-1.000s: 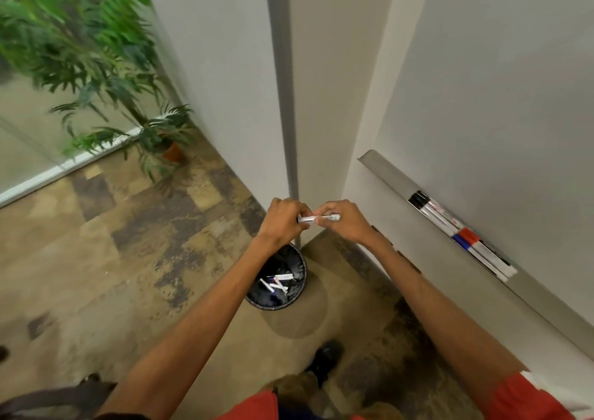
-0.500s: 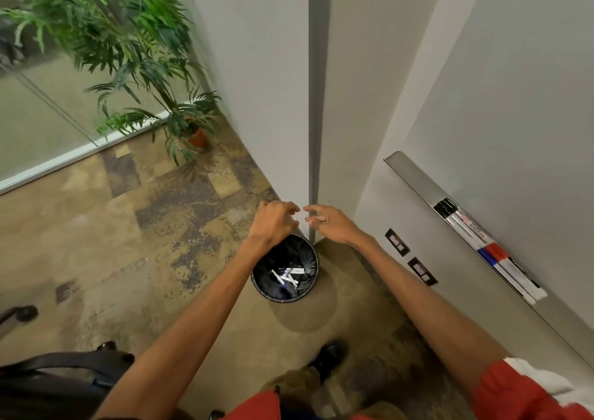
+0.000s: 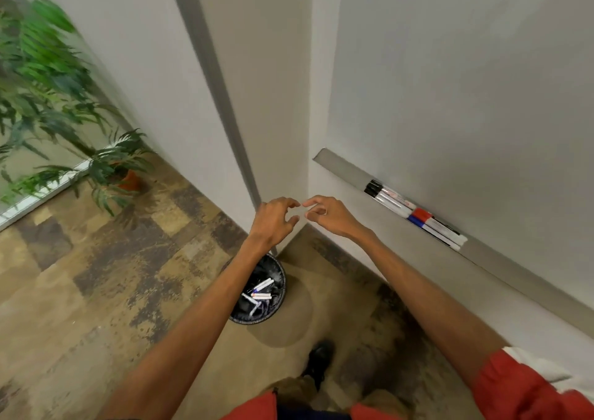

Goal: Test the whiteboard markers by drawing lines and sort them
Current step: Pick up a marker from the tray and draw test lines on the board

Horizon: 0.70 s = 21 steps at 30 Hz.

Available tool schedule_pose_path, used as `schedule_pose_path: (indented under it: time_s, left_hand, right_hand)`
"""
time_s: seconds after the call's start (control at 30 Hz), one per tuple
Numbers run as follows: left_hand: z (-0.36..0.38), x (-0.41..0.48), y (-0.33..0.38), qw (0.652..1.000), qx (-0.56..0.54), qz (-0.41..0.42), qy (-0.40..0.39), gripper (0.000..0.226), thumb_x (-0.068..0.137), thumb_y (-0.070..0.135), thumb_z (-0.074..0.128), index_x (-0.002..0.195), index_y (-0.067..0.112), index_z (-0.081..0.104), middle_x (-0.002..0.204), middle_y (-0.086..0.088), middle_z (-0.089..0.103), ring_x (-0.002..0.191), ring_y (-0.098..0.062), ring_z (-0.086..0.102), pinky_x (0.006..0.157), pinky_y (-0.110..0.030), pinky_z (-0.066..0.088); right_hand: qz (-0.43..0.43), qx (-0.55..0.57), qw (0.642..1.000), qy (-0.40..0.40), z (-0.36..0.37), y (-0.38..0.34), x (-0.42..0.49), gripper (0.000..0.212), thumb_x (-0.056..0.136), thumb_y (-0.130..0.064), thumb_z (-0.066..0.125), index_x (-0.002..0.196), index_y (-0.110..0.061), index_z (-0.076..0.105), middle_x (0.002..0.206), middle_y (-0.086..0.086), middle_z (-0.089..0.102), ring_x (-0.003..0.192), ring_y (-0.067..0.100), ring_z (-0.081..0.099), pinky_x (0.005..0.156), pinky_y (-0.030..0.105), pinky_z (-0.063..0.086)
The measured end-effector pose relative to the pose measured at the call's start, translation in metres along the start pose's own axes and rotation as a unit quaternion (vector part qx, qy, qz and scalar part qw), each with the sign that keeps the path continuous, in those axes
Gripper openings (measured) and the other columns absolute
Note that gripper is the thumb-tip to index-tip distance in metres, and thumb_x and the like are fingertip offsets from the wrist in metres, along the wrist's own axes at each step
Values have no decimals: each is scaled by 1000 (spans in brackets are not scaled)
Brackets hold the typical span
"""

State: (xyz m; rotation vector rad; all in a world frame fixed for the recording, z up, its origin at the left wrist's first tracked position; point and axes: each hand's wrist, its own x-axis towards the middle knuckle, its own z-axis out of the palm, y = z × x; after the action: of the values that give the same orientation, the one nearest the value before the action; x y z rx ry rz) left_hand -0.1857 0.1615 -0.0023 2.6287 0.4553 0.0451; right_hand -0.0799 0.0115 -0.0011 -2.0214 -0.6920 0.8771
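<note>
Head view, looking down at a wall corner.

- Left hand [image 3: 273, 220]: raised in front of the corner, fingers loosely curled. Grip relaxed and fairly wide, holding nothing.
- Right hand [image 3: 331, 215]: level with the left, fingers loosely curled, thumb and forefinger tips close together. Grip narrow, nothing in it. The fingertips of the two hands are near each other but apart.
- Waste bin [image 3: 257, 321]: round, black, on the floor at the foot of the corner, below the hands. The left forearm hides part of its rim.
- Discarded markers [image 3: 262, 291]: several white-barrelled markers lie crossed over one another inside the bin. One shows a blue end, one an orange-red end. Exact count cannot be told.
- Whiteboard [image 3: 466, 98]: on the wall to the right, no drawn lines visible on the part in view.
- Marker tray [image 3: 340, 164]: grey ledge along the whiteboard's lower edge.
- Kept markers, lying lengthwise on the tray: black-capped markers [image 3: 374, 189] at the end nearer the corner, then a red-capped marker [image 3: 422, 214] and a blue-capped marker [image 3: 416, 222] side by side, touching.
- Potted plant [image 3: 122, 175]: on the patterned carpet at left, well apart from the bin.
- Black shoe [image 3: 318, 357] near the bin. Red sleeve [image 3: 520, 387] on the right arm.
</note>
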Motion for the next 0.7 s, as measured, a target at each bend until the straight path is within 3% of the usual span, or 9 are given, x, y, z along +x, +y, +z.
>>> schedule_pose_path:
  time_s: [0.17,0.27,0.53,0.7]
  left_hand:
    - [17,24,54,997,-7,73,-17,33,93,30,63,125,20,64,123,-1,68,100,-19,65,95,-44,48]
    - [30,35,92,993,-10,114,-31,33,94,31,62,125,20,63,124,-1,67,99,-18,66,94,-42,50]
    - [85,45,203,972,-20,213,-100,36,95,31,63,129,19,61,126,-2,66,107,-19,64,94,-37,50]
    - [131,38,275,947,-16,279,-159,38,94,27,65,129,15,61,128,-5,64,113,-23,63,98,-42,50]
  right_hand:
    - [13,13,997,81,-47,22,-33,31,94,-22,65,124,-16,64,118,5,69,104,14,64,93,27,49]
    - [26,29,991,129,-74,37,-59,30,95,-19,65,125,-13,64,120,6,68,104,13,62,88,22,47]
    - [86,53,958,267,-142,112,-147,24,95,-20,63,117,-10,67,117,2,68,104,17,63,92,28,49]
    - [129,78,929,338,-182,172,-219,22,95,-22,64,114,-12,69,113,5,71,102,16,65,92,31,53]
